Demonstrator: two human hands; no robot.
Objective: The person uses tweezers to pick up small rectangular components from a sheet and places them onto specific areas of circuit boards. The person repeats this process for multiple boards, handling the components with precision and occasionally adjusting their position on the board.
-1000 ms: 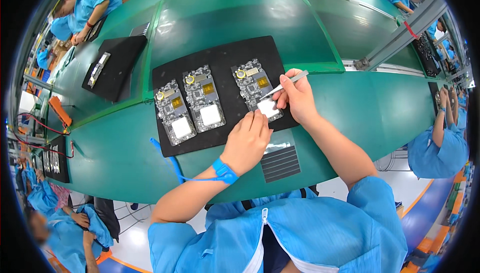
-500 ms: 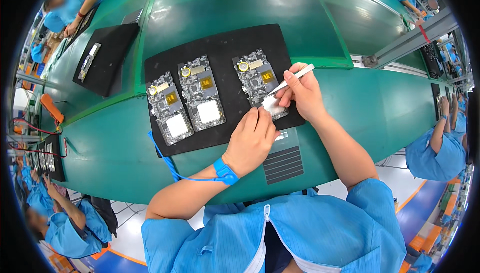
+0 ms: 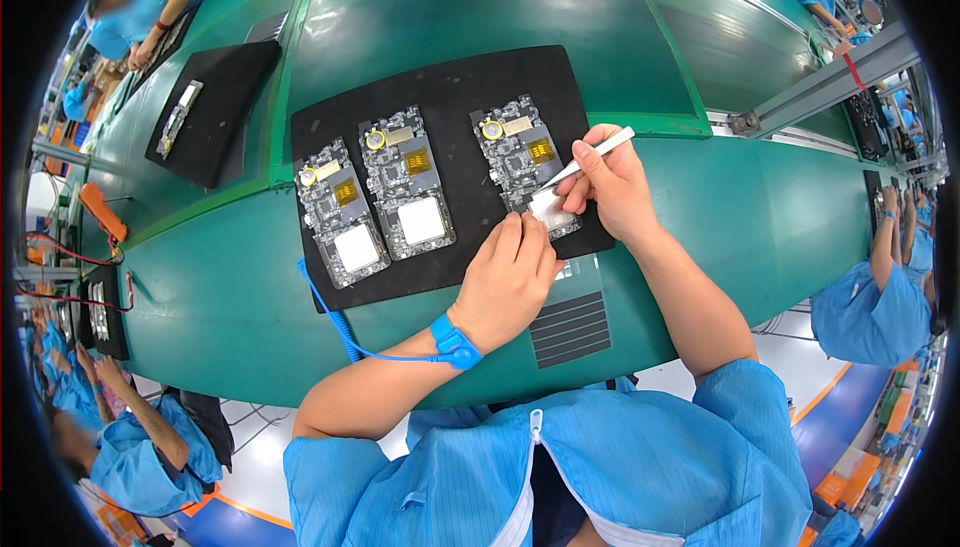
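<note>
Three populated circuit boards lie on a black mat (image 3: 456,97). Over the right circuit board (image 3: 518,162), my right hand (image 3: 618,192) pinches white tweezers (image 3: 603,149), their tip down near the upper edge of the board's pale square (image 3: 550,209). Bent and held together, the fingers of my left hand (image 3: 508,272) press at this board's lower left edge; their tips are partly hidden. A blue wrist strap (image 3: 452,343) with a coiled cord circles my left wrist. The middle circuit board (image 3: 412,187) and the left circuit board (image 3: 342,217) each carry a white square and an amber patch.
A sheet with dark strips (image 3: 570,332) lies by my left hand, at the mat's near edge. Another black mat (image 3: 225,97) with a small board is at the far left. A metal beam (image 3: 820,87) crosses the right side. Co-workers in blue sit around the green table (image 3: 740,207).
The whole view has shifted very slightly. Both hands and the tweezers stay at the same place on the right board.
</note>
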